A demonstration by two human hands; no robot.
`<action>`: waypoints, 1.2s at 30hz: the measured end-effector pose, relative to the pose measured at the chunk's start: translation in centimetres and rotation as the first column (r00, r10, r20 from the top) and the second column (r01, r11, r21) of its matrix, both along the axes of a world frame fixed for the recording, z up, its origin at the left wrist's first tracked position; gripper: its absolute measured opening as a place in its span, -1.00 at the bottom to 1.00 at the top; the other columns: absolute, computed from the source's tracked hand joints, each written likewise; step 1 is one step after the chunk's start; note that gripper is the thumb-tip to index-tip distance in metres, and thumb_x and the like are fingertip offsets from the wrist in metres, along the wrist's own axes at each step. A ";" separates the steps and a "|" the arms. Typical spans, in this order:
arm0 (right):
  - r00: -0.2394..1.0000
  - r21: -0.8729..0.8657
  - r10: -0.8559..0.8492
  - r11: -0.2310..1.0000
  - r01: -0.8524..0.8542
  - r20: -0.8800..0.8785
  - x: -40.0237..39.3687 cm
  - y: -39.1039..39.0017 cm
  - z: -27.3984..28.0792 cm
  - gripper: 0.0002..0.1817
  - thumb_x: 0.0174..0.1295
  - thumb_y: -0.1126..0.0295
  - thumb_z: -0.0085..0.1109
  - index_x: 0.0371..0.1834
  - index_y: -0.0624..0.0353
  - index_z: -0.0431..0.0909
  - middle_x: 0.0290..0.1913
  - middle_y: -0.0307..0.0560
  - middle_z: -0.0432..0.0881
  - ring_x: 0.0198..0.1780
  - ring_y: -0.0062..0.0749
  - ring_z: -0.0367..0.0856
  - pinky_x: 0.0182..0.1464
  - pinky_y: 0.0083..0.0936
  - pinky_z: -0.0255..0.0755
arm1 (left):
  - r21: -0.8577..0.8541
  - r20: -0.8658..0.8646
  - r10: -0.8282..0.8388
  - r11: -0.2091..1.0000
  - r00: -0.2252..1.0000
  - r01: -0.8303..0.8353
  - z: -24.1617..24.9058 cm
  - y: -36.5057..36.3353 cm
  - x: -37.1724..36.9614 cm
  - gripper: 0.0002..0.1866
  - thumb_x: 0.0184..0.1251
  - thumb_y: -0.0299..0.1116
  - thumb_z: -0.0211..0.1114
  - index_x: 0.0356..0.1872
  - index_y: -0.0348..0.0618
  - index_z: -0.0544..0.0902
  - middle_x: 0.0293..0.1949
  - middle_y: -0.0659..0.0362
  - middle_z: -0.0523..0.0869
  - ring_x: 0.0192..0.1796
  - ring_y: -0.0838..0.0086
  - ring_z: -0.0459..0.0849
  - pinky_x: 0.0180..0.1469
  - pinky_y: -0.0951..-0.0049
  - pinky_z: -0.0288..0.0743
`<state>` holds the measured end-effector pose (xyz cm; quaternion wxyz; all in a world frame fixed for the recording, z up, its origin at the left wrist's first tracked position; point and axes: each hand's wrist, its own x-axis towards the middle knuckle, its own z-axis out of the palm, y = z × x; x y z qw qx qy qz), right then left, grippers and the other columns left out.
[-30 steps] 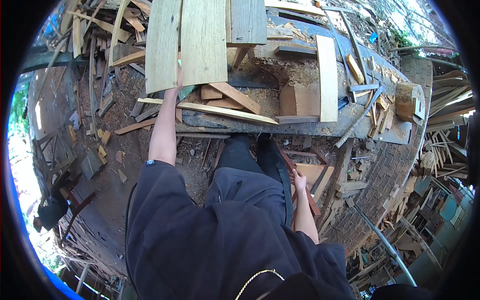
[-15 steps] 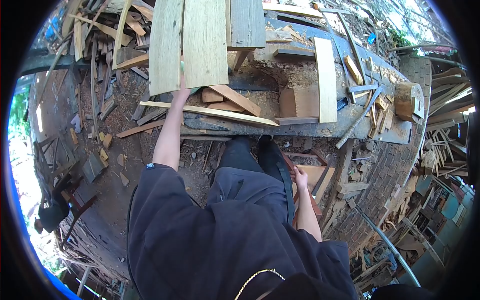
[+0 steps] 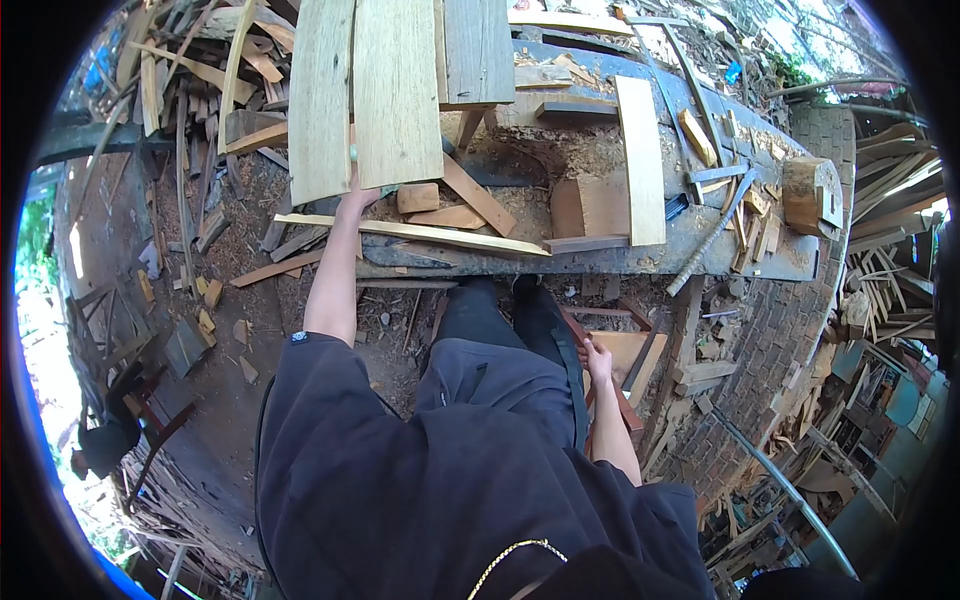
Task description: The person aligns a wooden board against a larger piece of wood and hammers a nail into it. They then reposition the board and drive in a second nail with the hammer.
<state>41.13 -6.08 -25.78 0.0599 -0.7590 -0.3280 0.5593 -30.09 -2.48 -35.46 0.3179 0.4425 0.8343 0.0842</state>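
My left hand (image 3: 358, 198) reaches under the near ends of two pale boards, the left board (image 3: 320, 110) and the right board (image 3: 398, 110). One finger, with something greenish at its tip, shows in the gap between them. The boards hide most of the other fingers. Beside my right leg, my right hand (image 3: 597, 362) is closed around a reddish-brown wooden rail (image 3: 574, 325). That rail belongs to a frame with a light wooden panel (image 3: 610, 350), which looks like part of a chair.
A grey weathered board (image 3: 477, 55) lies right of the pale ones. Across the dark workbench (image 3: 740, 262) are a long strip (image 3: 420, 233), offcuts, another pale board (image 3: 641, 160) and a wood block (image 3: 812, 200). Scrap wood (image 3: 190, 60) is heaped left; bricks (image 3: 750, 350) lie right.
My left hand has shifted slightly right relative to the boards, and a finger now shows in their gap. The whole view has slid a little. My right hand stays at the rail.
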 end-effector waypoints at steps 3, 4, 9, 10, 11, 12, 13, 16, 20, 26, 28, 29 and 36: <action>0.999 0.009 0.026 1.000 -0.026 0.047 -0.5 -0.3 0.2 -0.63 0.55 0.12 0.31 0.03 0.28 0.71 -0.27 -0.20 0.77 -0.45 -0.69 0.56 -0.46 -0.67 0.37 | 0.215 0.017 0.087 0.973 0.996 -0.089 0.7 -0.4 0.7 -0.50 0.52 -0.15 0.28 0.34 -0.23 0.64 0.22 -0.25 0.74 0.36 -0.15 0.65 0.37 0.03 0.57; 0.998 0.003 0.033 0.999 -0.034 0.049 -0.8 -0.3 0.5 -0.63 0.55 0.13 0.32 0.03 0.28 0.71 -0.28 -0.22 0.75 -0.45 -0.69 0.56 -0.45 -0.66 0.36 | 0.216 0.017 0.086 0.972 0.996 -0.087 0.6 -0.4 0.7 -0.50 0.52 -0.15 0.28 0.34 -0.23 0.64 0.22 -0.25 0.74 0.36 -0.15 0.65 0.37 0.03 0.57; 0.995 -0.008 0.062 0.998 -0.062 0.079 -1.2 0.0 0.8 -0.64 0.55 0.14 0.31 0.02 0.29 0.71 -0.27 -0.21 0.75 -0.43 -0.69 0.56 -0.43 -0.65 0.37 | 0.268 0.001 0.105 0.958 0.994 -0.102 -0.2 -0.7 0.8 -0.50 0.53 -0.15 0.27 0.34 -0.24 0.64 0.24 -0.25 0.74 0.37 -0.15 0.65 0.37 0.02 0.56; 0.996 0.000 0.054 0.999 -0.054 0.077 -1.3 0.1 0.9 -0.64 0.55 0.14 0.31 0.01 0.29 0.71 -0.26 -0.20 0.76 -0.44 -0.68 0.56 -0.44 -0.65 0.37 | 0.279 -0.002 0.110 0.955 0.994 -0.105 -0.4 -0.7 0.8 -0.50 0.53 -0.15 0.27 0.34 -0.24 0.64 0.24 -0.24 0.74 0.37 -0.15 0.65 0.38 0.02 0.56; 0.996 0.007 0.045 0.999 -0.046 0.074 -1.4 0.2 1.0 -0.64 0.56 0.14 0.30 0.01 0.29 0.71 -0.25 -0.19 0.77 -0.44 -0.68 0.56 -0.44 -0.65 0.37 | 0.288 -0.005 0.114 0.951 0.993 -0.108 -0.6 -0.7 0.8 -0.50 0.53 -0.16 0.27 0.34 -0.24 0.64 0.24 -0.24 0.74 0.37 -0.15 0.65 0.38 0.02 0.56; 0.996 0.007 0.044 0.999 -0.044 0.076 -1.5 0.3 1.1 -0.64 0.56 0.14 0.30 0.01 0.29 0.71 -0.25 -0.19 0.77 -0.44 -0.68 0.56 -0.44 -0.65 0.37 | 0.298 -0.007 0.118 0.948 0.993 -0.110 -0.9 -0.8 0.8 -0.50 0.54 -0.16 0.27 0.34 -0.24 0.64 0.24 -0.24 0.74 0.37 -0.15 0.65 0.38 0.02 0.56; 0.998 0.017 0.032 0.999 -0.033 0.059 -1.5 0.3 1.2 -0.64 0.56 0.14 0.29 0.00 0.29 0.71 -0.25 -0.18 0.78 -0.45 -0.68 0.55 -0.44 -0.64 0.38 | 0.307 -0.010 0.120 0.945 0.993 -0.112 -1.1 -0.8 0.8 -0.50 0.54 -0.16 0.27 0.35 -0.24 0.64 0.25 -0.24 0.73 0.37 -0.15 0.65 0.38 0.02 0.56; 0.998 0.012 0.019 1.000 -0.020 0.058 -1.6 0.5 1.6 -0.63 0.55 0.16 0.30 0.02 0.32 0.72 -0.22 -0.11 0.81 -0.37 -0.60 0.63 -0.32 -0.59 0.47 | 0.339 -0.018 0.126 0.934 0.992 -0.113 -1.9 -0.8 0.7 -0.51 0.55 -0.16 0.26 0.35 -0.24 0.64 0.26 -0.23 0.73 0.37 -0.15 0.65 0.38 0.01 0.55; 0.998 0.033 0.018 0.999 -0.019 0.052 -1.1 -0.3 0.8 -0.65 0.55 0.12 0.31 -0.07 0.25 0.74 -0.33 -0.27 0.73 -0.46 -0.69 0.53 -0.43 -0.64 0.36 | 0.378 -0.030 0.142 0.918 0.989 -0.120 -3.0 -0.7 0.6 -0.51 0.55 -0.16 0.25 0.35 -0.24 0.64 0.27 -0.23 0.73 0.37 -0.15 0.65 0.38 0.01 0.55; 0.987 0.000 0.083 0.996 -0.084 0.134 -1.4 -0.6 1.3 -0.64 0.53 0.11 0.34 0.01 0.23 0.76 -0.33 -0.31 0.71 -0.42 -0.69 0.53 -0.37 -0.63 0.39 | 0.367 -0.092 0.200 0.918 0.976 -0.154 -3.8 -0.7 -0.2 -0.52 0.54 -0.16 0.25 0.31 -0.25 0.65 0.24 -0.23 0.73 0.34 -0.16 0.66 0.36 -0.01 0.55; 0.988 -0.010 0.074 0.997 -0.074 0.133 -1.6 -0.4 1.8 -0.64 0.53 0.11 0.34 0.03 0.24 0.75 -0.32 -0.29 0.72 -0.41 -0.68 0.54 -0.37 -0.63 0.40 | 0.359 -0.120 0.227 0.918 0.966 -0.171 -4.0 -0.7 -0.4 -0.53 0.54 -0.16 0.26 0.30 -0.26 0.66 0.23 -0.23 0.74 0.32 -0.17 0.66 0.35 -0.01 0.55; 0.990 -0.018 0.063 0.998 -0.061 0.128 -1.8 -0.3 2.0 -0.63 0.53 0.11 0.34 0.05 0.25 0.74 -0.31 -0.27 0.73 -0.40 -0.67 0.56 -0.37 -0.62 0.41 | 0.357 -0.135 0.239 0.917 0.962 -0.178 -4.0 -0.7 -0.4 -0.53 0.53 -0.15 0.26 0.29 -0.26 0.66 0.23 -0.24 0.74 0.31 -0.17 0.67 0.34 -0.02 0.55; 0.997 0.001 -0.006 1.000 0.006 0.075 -0.4 -0.8 1.1 -0.58 0.53 0.11 0.33 0.12 0.31 0.71 -0.21 -0.16 0.80 -0.33 -0.61 0.69 -0.35 -0.60 0.48 | 0.366 -0.238 0.276 0.914 0.931 -0.178 -4.1 -0.3 -0.8 -0.54 0.51 -0.14 0.26 0.23 -0.28 0.69 0.19 -0.25 0.75 0.26 -0.20 0.68 0.31 -0.04 0.55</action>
